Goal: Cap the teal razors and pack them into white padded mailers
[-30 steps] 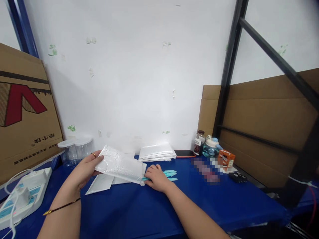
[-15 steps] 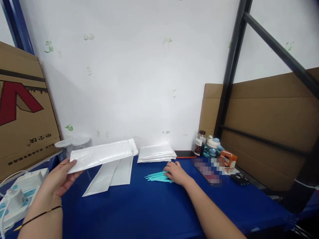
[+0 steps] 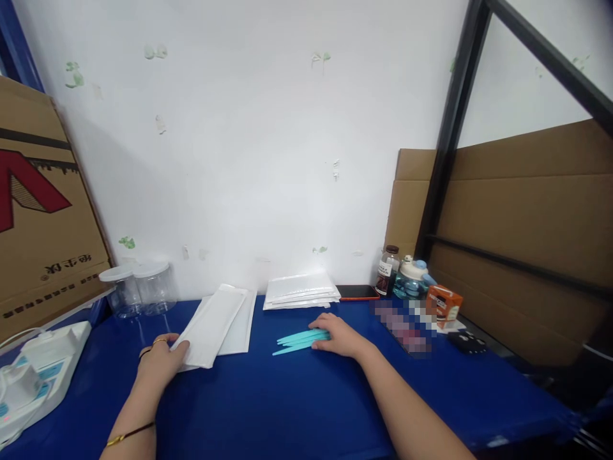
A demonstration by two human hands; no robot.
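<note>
My left hand (image 3: 163, 361) pinches the lower left corner of a long white bubble mailer (image 3: 215, 326). That mailer lies slantwise over other white mailers (image 3: 242, 329) on the blue table. My right hand (image 3: 338, 335) rests on the table, its thumb and fingers closed around the right ends of several thin teal pointed sticks (image 3: 294, 342). They fan out to the left; their hidden ends lie under my fingers, and I cannot make out their exact kind. Behind them, against the wall, sits a stack of white mailers (image 3: 299, 291).
Two clear lidded jars (image 3: 156, 291) stand at the back left, near a white power strip (image 3: 52, 370). To the right are a phone (image 3: 358, 292), a dark-capped bottle (image 3: 387, 271), a water bottle (image 3: 410, 281), an orange box (image 3: 443, 305) and a black object (image 3: 467, 342).
My left hand has lowered the raised mailer to the right and down onto the other mailers. My right hand stays at the teal sticks, which have shifted and spread slightly.
</note>
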